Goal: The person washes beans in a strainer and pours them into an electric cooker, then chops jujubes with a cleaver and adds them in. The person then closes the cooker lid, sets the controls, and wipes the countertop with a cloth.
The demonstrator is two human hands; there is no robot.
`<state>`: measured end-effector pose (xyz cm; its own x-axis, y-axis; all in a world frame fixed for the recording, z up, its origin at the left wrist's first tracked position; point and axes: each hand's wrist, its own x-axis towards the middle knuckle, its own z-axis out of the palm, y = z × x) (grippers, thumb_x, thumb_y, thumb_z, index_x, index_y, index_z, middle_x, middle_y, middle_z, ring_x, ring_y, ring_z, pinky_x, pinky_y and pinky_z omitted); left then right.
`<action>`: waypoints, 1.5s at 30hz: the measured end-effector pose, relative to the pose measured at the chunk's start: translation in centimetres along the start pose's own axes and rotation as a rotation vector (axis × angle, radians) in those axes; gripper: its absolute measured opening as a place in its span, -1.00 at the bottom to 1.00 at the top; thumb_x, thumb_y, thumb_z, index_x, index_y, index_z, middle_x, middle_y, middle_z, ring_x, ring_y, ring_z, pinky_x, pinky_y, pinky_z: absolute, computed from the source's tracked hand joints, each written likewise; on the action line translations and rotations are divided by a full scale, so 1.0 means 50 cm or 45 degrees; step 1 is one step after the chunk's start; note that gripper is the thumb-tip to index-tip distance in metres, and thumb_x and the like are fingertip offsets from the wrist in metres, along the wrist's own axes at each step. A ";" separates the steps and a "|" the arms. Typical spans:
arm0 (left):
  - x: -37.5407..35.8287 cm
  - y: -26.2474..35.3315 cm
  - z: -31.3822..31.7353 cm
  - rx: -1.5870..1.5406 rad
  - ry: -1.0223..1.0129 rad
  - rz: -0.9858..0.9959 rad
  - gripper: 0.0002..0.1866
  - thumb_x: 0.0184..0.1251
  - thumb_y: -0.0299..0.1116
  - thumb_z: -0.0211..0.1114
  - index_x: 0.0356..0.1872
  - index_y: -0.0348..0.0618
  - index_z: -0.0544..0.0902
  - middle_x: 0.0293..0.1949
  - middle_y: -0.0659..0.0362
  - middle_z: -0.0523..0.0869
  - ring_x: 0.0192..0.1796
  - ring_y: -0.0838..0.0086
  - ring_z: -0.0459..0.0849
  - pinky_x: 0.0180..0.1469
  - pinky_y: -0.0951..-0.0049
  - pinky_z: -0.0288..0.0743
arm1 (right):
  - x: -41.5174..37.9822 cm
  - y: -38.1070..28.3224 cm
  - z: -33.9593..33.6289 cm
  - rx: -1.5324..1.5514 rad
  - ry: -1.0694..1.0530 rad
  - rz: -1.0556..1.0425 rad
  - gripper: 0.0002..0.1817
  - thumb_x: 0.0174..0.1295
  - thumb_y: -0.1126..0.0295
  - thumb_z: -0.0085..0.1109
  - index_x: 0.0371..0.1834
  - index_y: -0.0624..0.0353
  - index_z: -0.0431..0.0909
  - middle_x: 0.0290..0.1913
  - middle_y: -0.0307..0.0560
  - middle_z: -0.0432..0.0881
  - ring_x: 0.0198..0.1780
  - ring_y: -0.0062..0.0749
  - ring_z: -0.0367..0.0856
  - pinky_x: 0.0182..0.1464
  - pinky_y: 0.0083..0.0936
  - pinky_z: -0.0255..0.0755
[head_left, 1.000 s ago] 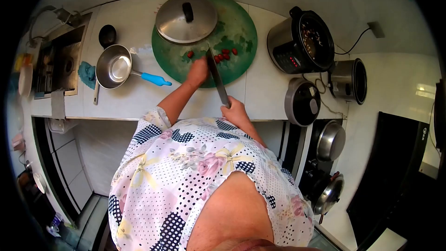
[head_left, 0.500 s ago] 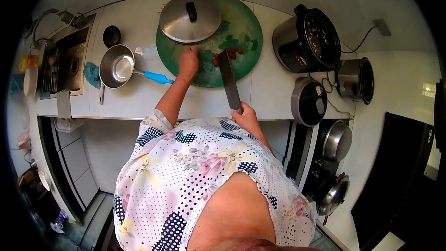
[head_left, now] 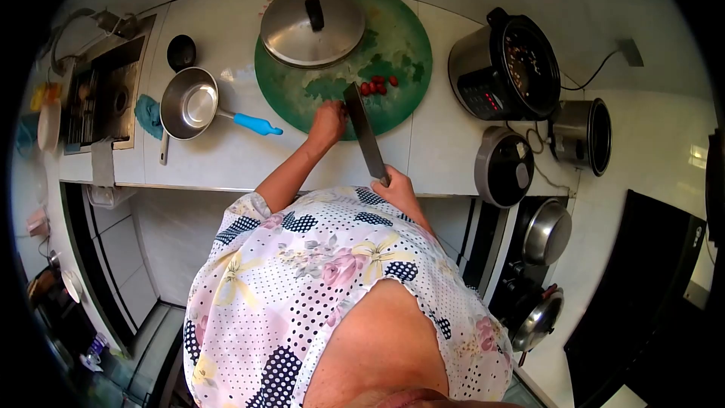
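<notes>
Right hand (head_left: 393,185) clenched around the handle of a cleaver (head_left: 362,130), at the near edge of the counter (head_left: 226,153), just above the floral dress. Blade angled up and leftward across the round green cutting board (head_left: 400,98), tip near a small cluster of red fruit (head_left: 376,85) lying right of the blade at mid-board, apparently apart from it. Left hand (head_left: 328,121) resting on the near part of the board, just left of the blade, fingers curled down; cannot tell whether anything sits beneath them. A metal lid (head_left: 312,24) with a dark knob covering the far left portion of the board. Left of the board, a steel saucepan (head_left: 189,103) with a blue handle (head_left: 254,124), a dark ladle (head_left: 180,51) beyond it, a teal cloth (head_left: 148,113) at its side, then the sink (head_left: 106,91). Right of the board, an electric pressure cooker (head_left: 504,68) with lit red display, a round dark cooker lid (head_left: 503,166) lying flat nearer the edge, and a steel inner pot (head_left: 581,134) further right, cord trailing to the wall. Lower right, two more pots (head_left: 545,233) on a stove.
</notes>
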<state>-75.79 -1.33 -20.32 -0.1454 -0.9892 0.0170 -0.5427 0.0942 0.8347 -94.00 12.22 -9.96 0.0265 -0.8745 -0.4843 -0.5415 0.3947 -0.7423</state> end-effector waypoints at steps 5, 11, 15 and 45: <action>0.002 0.008 0.000 0.001 0.026 0.030 -0.95 0.12 -0.54 0.16 -0.39 -0.30 0.54 -0.36 -0.23 0.57 -0.26 -0.17 0.55 -0.22 0.02 0.43 | 0.004 -0.002 -0.004 0.014 0.002 0.019 -0.60 0.01 0.29 0.17 -0.10 0.29 0.52 -0.40 0.13 0.60 -0.38 -0.19 0.58 -0.24 -0.37 0.45; -0.001 0.004 0.000 -0.029 -0.033 -0.016 -0.91 0.11 -0.56 0.18 -0.36 -0.32 0.48 -0.37 -0.24 0.58 -0.24 -0.18 0.55 -0.23 0.01 0.42 | -0.001 0.010 -0.010 -0.010 0.000 -0.053 -0.54 0.01 0.26 0.20 -0.02 0.29 0.51 -0.40 0.10 0.61 -0.38 -0.26 0.58 -0.23 -0.39 0.46; 0.008 -0.007 0.011 -0.087 -0.028 0.011 -0.90 0.11 -0.57 0.17 -0.36 -0.34 0.46 -0.38 -0.26 0.58 -0.24 -0.20 0.55 -0.24 0.00 0.42 | -0.004 0.004 -0.019 -0.052 -0.067 0.036 -0.51 0.01 0.26 0.21 0.02 0.29 0.50 -0.41 0.09 0.61 -0.38 -0.28 0.59 -0.24 -0.41 0.46; 0.029 0.034 -0.018 0.020 -0.003 -0.163 -0.89 0.15 -0.52 0.19 -0.33 -0.37 0.55 -0.38 -0.19 0.66 -0.27 -0.08 0.66 -0.25 0.08 0.50 | 0.015 -0.020 -0.030 -0.077 -0.070 0.020 -0.59 0.02 0.30 0.19 -0.07 0.29 0.54 -0.50 0.05 0.57 -0.45 -0.33 0.54 -0.28 -0.42 0.45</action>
<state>-76.17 -2.70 -18.40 -0.0762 -0.9930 -0.0907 -0.5695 -0.0313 0.8214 -94.69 10.74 -8.87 0.0629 -0.8510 -0.5213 -0.5916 0.3889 -0.7062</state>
